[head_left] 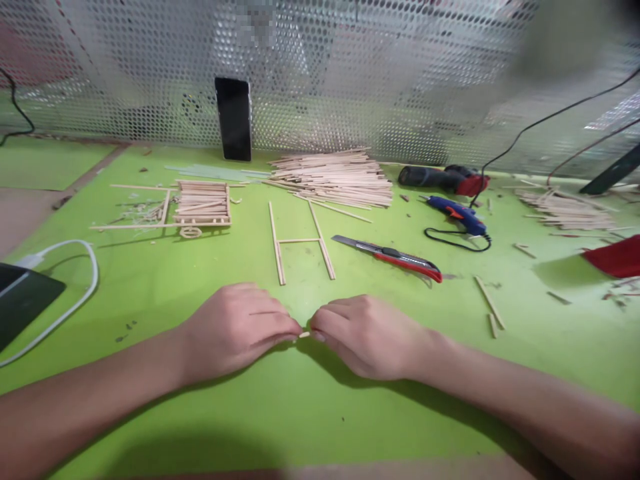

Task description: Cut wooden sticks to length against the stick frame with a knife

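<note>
Between my fingertips, low over the green table, shows a short piece of thin wooden stick [305, 335]. My left hand [245, 327] is closed with its fingers pinched at the stick's left end. At the other end, my right hand [357, 333] pinches it too; most of the stick is hidden by the fingers. Just beyond my hands lies an H-shaped frame of wooden sticks [299, 241]. To its right rests a red utility knife [395, 257] with the blade out. Farther left stands a small cart-like model of sticks [204, 203].
A big pile of wooden sticks [335, 177] lies at the back, near an upright phone [234, 120] against the perforated metal screen [320, 80]. On the right are a blue glue gun [457, 215], a black-and-red tool [443, 179] and loose sticks [567, 208]. A white cable [95, 267] curves at left.
</note>
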### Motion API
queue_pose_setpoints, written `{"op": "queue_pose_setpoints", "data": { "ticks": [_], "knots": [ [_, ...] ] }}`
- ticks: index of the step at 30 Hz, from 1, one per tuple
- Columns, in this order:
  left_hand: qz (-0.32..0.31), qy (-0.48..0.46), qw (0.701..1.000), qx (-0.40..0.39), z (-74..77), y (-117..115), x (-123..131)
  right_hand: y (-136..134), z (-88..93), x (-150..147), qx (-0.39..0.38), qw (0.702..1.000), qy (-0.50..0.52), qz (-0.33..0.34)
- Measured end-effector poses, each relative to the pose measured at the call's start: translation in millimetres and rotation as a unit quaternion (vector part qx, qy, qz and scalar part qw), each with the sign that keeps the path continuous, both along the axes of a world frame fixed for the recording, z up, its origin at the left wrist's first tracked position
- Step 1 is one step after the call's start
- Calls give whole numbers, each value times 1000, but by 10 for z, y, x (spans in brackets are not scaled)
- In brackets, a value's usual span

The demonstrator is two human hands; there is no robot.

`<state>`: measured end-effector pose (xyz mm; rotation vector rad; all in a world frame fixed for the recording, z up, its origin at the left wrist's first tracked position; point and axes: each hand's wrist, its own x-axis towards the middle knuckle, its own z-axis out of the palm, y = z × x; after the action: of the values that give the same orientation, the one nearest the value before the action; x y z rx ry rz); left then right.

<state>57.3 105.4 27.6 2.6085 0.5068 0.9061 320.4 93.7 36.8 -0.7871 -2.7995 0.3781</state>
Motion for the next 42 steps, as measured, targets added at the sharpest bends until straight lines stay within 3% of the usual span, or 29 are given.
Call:
{"op": "queue_pose_setpoints", "data": {
  "ticks": [26, 36, 39, 42],
  "knots": [
    [14, 7, 1000, 20, -50, 20, -59, 31, 7, 15, -4, 1000, -7, -21],
    [77, 49, 995, 49, -18, 154, -141, 60, 19, 19, 49, 998, -30, -8],
    [98, 68, 992, 45, -34, 186, -170, 100, 131, 56, 41, 995, -79, -33],
    [101, 76, 992, 29, -52, 193, -174, 175, 399, 156, 55, 984, -159, -58]
  ]
}}
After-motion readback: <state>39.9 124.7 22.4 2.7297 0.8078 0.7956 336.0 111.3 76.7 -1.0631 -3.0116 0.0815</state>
